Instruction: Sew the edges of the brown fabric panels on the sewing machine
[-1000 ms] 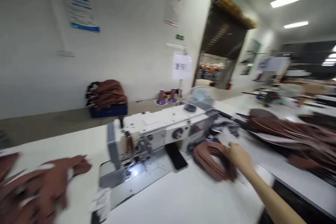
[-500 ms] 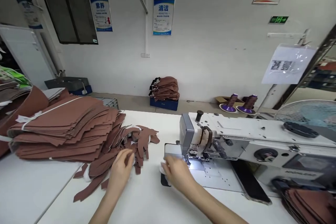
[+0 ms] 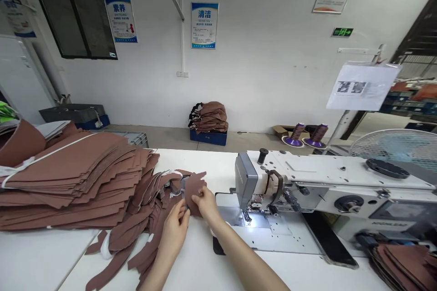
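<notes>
1. We've got two bare hands in view, both over one white table (image 3: 200, 263), left of the sewing machine.
2. One brown piece (image 3: 195, 188) is the thing being handled. It's lifted up between the hands, at the right end of the loose pile.
3. Our right hand (image 3: 207, 207) has thumb and fingers clamped on that piece's right side.
4. Our left hand (image 3: 175, 227) has thumb and index close together at its lower left edge; we honestly can't tell if cloth is pinched between them.
5. One loose pile (image 3: 136, 223) of brown strips sits just left of the hands, too tangled for us to count.
6. Left of that, one big stack (image 3: 78, 159) with one white strap (image 3: 64, 148) across the top; way too many layers to number.
7. One sewing machine (image 3: 321, 163), light on at the needle, plus one small stack (image 3: 399, 263) of brown pieces at far right.
8. Behind: two thread spools (image 3: 319, 134), one fan (image 3: 399, 148), one blue bin (image 3: 208, 137) heaped with brown cloth, four posters (image 3: 205, 26) on the wall.
</notes>
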`<state>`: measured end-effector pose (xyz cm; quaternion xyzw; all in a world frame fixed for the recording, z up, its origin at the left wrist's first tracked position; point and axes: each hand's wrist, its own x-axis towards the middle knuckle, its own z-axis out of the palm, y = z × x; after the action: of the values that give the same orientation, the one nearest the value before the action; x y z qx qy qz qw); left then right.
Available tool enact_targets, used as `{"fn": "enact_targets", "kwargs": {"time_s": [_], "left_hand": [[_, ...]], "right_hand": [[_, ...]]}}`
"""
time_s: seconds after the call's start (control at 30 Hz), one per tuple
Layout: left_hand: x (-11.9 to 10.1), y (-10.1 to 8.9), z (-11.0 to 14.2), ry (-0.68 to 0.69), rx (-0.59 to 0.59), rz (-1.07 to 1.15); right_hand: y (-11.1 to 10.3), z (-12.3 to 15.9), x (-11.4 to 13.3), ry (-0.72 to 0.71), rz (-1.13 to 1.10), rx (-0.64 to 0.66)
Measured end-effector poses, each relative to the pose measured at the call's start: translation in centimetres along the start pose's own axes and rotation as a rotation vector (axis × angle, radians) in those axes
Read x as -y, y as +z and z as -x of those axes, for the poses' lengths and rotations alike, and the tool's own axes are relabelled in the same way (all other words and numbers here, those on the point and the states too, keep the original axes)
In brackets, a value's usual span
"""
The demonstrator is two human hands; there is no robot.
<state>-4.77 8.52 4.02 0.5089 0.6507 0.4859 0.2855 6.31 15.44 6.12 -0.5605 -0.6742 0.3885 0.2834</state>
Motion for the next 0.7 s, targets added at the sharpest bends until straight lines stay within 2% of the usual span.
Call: {"fn": "enact_targets", "kwargs": {"time_s": [0.1, 0.17, 0.23, 0.3, 0.4, 0.5, 0.6, 0.7], "left_hand": [[0.0, 0.0, 2.3, -0.271, 0.02, 0.63], [-0.5, -0.1, 3.7, -0.393, 0.137, 0.854], [-1.1, 0.0, 4.9, -0.439, 0.22, 0.988], [-1.7, 0.2, 5.7, -0.453, 0.211, 1.074], [-2.1, 0.7, 6.3, -0.516, 0.093, 1.112], [-1.8, 0.5, 7.0, -0.574, -0.023, 1.089], [-1.1, -0.8, 8.1, -0.614, -0.145, 1.094], [-0.4, -2.4, 9.1, -0.61, -0.117, 1.161]], "right_hand": [[-1.3, 3.0, -1.9, -0.107, -0.116, 0.171], [-2.1, 5.1, -2.5, -0.169, -0.175, 0.235], [-2.6, 6.8, -2.6, -0.22, -0.123, 0.257], [-2.7, 8.0, -2.5, -0.253, 0.041, 0.29], [-2.2, 9.1, -2.1, -0.256, 0.302, 0.335], [-1.7, 9.3, -1.4, -0.263, 0.431, 0.34], [-2.1, 8.2, 0.3, -0.294, 0.517, 0.287], [-2.5, 5.4, 3.5, -0.337, 0.565, 0.175]]}}
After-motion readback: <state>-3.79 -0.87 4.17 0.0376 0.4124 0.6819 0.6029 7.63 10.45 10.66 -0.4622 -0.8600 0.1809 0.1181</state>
